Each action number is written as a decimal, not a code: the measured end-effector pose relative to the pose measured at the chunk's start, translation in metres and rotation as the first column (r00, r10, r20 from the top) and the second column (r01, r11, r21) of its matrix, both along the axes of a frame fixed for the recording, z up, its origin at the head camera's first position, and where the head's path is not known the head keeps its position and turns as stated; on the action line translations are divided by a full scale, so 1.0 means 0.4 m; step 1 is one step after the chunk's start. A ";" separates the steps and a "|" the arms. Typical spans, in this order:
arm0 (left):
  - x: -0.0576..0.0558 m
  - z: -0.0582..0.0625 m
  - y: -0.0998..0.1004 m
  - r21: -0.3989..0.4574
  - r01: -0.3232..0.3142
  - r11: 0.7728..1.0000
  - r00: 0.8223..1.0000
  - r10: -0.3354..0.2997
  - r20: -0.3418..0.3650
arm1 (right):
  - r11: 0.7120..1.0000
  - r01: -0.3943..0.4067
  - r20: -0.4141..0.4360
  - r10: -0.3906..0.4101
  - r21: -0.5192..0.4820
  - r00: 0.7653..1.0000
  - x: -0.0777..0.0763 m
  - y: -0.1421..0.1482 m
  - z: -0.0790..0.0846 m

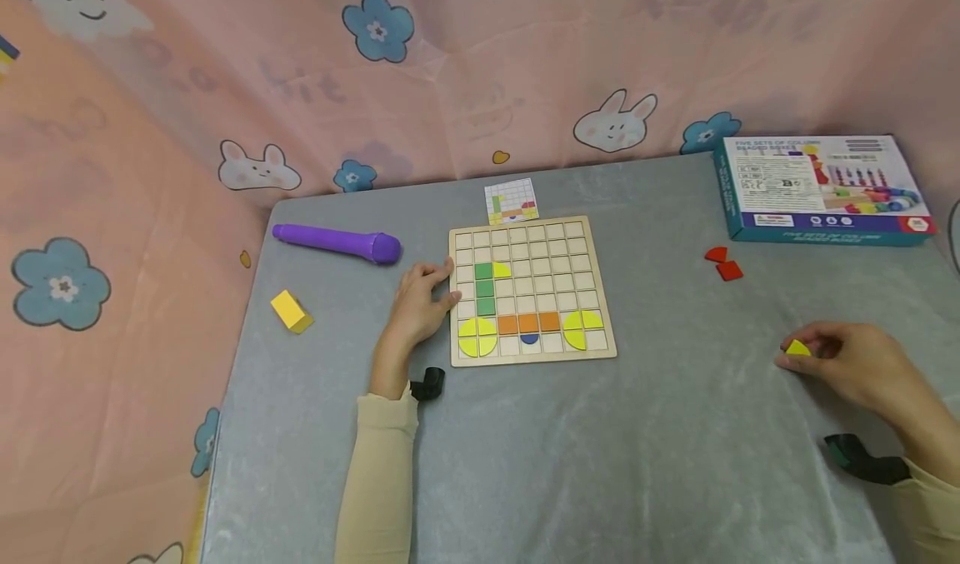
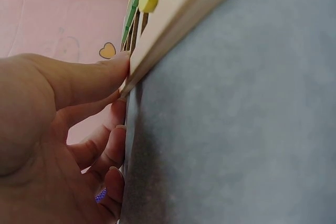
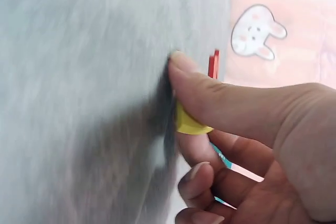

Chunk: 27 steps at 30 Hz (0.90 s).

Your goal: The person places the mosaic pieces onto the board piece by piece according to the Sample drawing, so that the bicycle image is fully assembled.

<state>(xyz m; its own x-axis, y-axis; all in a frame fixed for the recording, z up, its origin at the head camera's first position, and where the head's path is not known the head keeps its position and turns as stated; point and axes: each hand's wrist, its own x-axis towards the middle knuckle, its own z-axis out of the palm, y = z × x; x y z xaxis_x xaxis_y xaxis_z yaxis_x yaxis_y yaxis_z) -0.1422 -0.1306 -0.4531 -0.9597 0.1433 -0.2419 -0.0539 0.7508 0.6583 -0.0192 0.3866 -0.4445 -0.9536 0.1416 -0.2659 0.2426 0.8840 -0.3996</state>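
Note:
A square wooden grid board [image 1: 544,361] lies mid-table with green, orange, yellow and blue tiles in its cells. Yellow quarter-circle tiles [image 1: 477,336] form a full disc at its lower left; three more stand at the lower right. My left hand [image 1: 417,306] touches the board's left edge with thumb and forefinger, the other fingers loosely bent against the cloth in the left wrist view. Far to the right, my right hand [image 1: 862,364] pinches a yellow quarter-circle tile [image 3: 190,121] between thumb and fingers, low over the table. Its fingertips partly cover the tile.
A patterned card [image 1: 512,202] lies behind the board. Two red tiles [image 1: 729,271] sit in front of a teal toy box [image 1: 832,189] at the back right. On the left are a purple toy microphone [image 1: 330,241] and a yellow block [image 1: 291,311]. A pink curtain borders the table.

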 end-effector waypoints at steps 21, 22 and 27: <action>-0.001 -0.003 0.001 0.002 -0.005 1.000 1.000 0.005 0.010 | 0.949 -0.211 -0.250 0.151 -0.234 0.956 -0.081 -0.286 -0.015; -0.001 -0.003 0.001 0.002 -0.006 1.000 1.000 0.006 0.011 | 0.945 -0.214 -0.254 0.150 -0.248 0.955 -0.083 -0.305 -0.016; -0.002 -0.003 0.000 -0.005 -0.004 1.000 1.000 0.005 0.007 | 0.930 -0.239 -0.233 0.175 -0.281 0.957 -0.093 -0.385 -0.013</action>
